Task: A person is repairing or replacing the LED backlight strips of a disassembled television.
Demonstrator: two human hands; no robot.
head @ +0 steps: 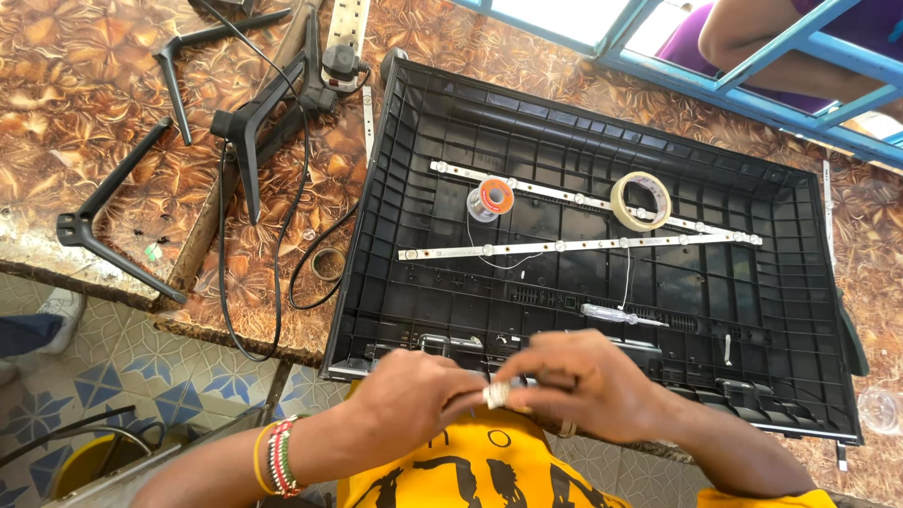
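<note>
Both hands' fingers (513, 381) pinch shut on a small silvery piece (496, 395) between them.

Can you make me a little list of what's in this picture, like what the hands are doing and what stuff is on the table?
left hand: left hand pinches a small shiny piece with the right
right hand: right hand meets it at the fingertips
in front: big black plastic panel, ribbed inside
on the panel: two white light strips, spool of thin wire, roll of tape, screwdriver
at the left: black stand legs, black cable, white power strip
underneath: brown patterned table
</note>
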